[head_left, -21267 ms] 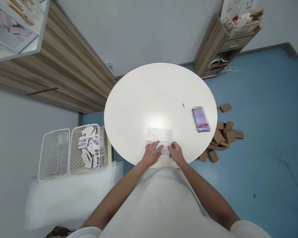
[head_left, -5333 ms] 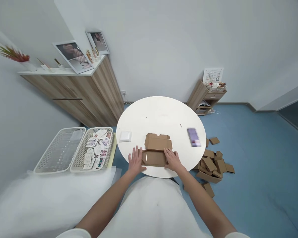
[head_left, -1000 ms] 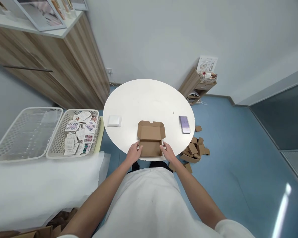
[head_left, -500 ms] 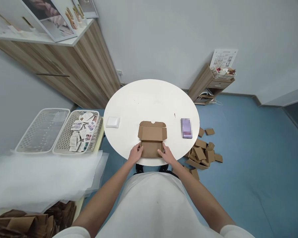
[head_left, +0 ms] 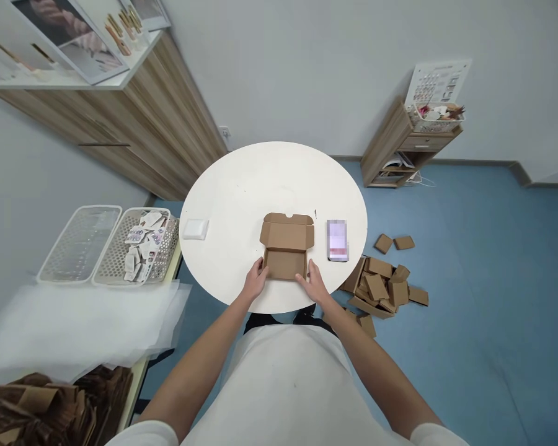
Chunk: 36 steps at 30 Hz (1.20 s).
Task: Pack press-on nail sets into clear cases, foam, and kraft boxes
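Observation:
An open brown cardboard box (head_left: 286, 264) lies on the white oval table, its lid (head_left: 287, 235) folded back away from me with side flaps spread. Nothing is seen inside it. At its left front corner my left hand (head_left: 255, 280) holds the side wall, thumb over the edge. My right hand (head_left: 314, 284) is around the right front corner, thumb at the front edge and fingers along the outer side. A phone-like device (head_left: 337, 240) with a blurred lilac screen lies to the right of the box. On the left is a small white packet (head_left: 196, 229).
White baskets stand left, one (head_left: 167, 248) with printed cards, beside translucent sheets (head_left: 84, 325) and folded brown paper (head_left: 51, 402). Cardboard boxes (head_left: 376, 288) are piled on the floor at right. A wooden cabinet (head_left: 167, 118) and a small shelf unit (head_left: 385, 142) flank the table (head_left: 279, 167).
The box has slid away from the table's front edge, my hands moving with it. My view has shifted slightly. The packet and the device stay on the table.

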Motion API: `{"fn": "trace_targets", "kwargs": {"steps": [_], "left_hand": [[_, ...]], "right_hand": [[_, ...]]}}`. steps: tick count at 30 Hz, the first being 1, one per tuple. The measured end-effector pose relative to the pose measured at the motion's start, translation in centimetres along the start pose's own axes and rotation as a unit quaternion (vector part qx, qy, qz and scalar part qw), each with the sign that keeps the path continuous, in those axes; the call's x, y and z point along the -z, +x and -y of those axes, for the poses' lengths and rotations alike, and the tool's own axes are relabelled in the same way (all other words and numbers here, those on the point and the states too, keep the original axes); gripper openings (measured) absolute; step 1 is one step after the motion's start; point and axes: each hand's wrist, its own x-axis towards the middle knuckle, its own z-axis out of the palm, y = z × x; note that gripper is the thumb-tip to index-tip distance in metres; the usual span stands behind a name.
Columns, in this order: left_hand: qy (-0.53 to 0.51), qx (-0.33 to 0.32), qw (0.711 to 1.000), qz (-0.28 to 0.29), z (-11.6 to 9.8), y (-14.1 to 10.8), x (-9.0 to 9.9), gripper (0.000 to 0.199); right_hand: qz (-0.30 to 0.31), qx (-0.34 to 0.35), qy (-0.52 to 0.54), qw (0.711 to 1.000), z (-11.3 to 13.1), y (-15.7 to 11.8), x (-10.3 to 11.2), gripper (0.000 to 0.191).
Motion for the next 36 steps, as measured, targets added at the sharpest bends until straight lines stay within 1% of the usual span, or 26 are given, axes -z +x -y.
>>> {"fn": "trace_targets", "kwargs": {"steps": [2, 4, 5, 6, 8, 11, 14, 16, 19, 22, 25, 28, 30, 32, 34, 36], "left_hand": [[0.002, 0.017, 1.0, -0.022, 0.0, -0.6, 0.3, 0.053], [0.003, 0.025, 0.999, -0.042, 0.2, -1.1, 1.1, 0.053], [0.003, 0.026, 0.998, -0.053, 0.3, -1.2, 1.8, 0.053], [0.002, 0.027, 0.997, -0.066, 0.6, -1.3, 2.6, 0.053], [-0.004, 0.029, 0.995, -0.096, 1.2, -1.0, 4.7, 0.052], [-0.012, 0.033, 0.987, -0.158, 2.5, 0.1, 8.6, 0.051], [-0.012, 0.029, 0.971, -0.235, 4.2, 1.9, 13.0, 0.05], [-0.005, 0.024, 0.964, -0.264, 5.2, 3.2, 15.8, 0.048], [0.014, 0.013, 0.963, -0.267, 6.5, 5.0, 19.3, 0.046], [0.028, 0.002, 0.966, -0.258, 7.2, 6.9, 21.8, 0.046], [0.018, -0.011, 0.973, -0.232, 7.6, 8.9, 23.4, 0.044], [-0.02, -0.005, 0.979, -0.204, 7.8, 10.7, 24.3, 0.042], [-0.041, 0.006, 0.983, -0.178, 7.8, 11.7, 24.4, 0.044], [-0.04, 0.0, 0.988, -0.151, 7.8, 12.2, 24.3, 0.044], [-0.025, -0.018, 0.991, -0.132, 7.8, 12.3, 24.0, 0.042], [-0.025, -0.028, 0.991, -0.125, 8.0, 12.0, 23.5, 0.041]], "right_hand": [[-0.049, 0.014, -0.017, 0.999, 0.7, -0.4, 0.2, 0.078], [-0.092, 0.06, -0.021, 0.994, 2.2, -0.5, 0.4, 0.073], [-0.1, 0.091, -0.021, 0.991, 3.1, -0.5, 0.3, 0.07], [-0.104, 0.117, -0.02, 0.987, 4.2, -0.3, 0.1, 0.067], [-0.091, 0.157, -0.011, 0.983, 6.5, 0.4, -0.7, 0.063], [-0.051, 0.184, 0.021, 0.981, 9.9, 1.8, -3.1, 0.06], [-0.009, 0.17, 0.045, 0.984, 12.9, 3.7, -6.7, 0.059], [0.021, 0.141, 0.055, 0.988, 14.7, 5.0, -9.3, 0.059], [0.07, 0.076, 0.077, 0.992, 17.0, 7.1, -12.9, 0.059], [0.108, 0.012, 0.111, 0.988, 18.9, 9.0, -15.7, 0.06], [0.137, -0.034, 0.156, 0.978, 20.4, 10.3, -17.6, 0.062], [0.17, -0.066, 0.213, 0.96, 21.4, 11.4, -19.0, 0.066], [0.178, -0.078, 0.246, 0.95, 22.0, 12.1, -19.8, 0.068], [0.176, -0.081, 0.273, 0.942, 22.4, 12.6, -20.6, 0.066], [0.183, -0.078, 0.3, 0.933, 22.6, 13.0, -21.2, 0.061], [0.185, -0.081, 0.323, 0.925, 22.5, 13.1, -21.6, 0.058]]}}
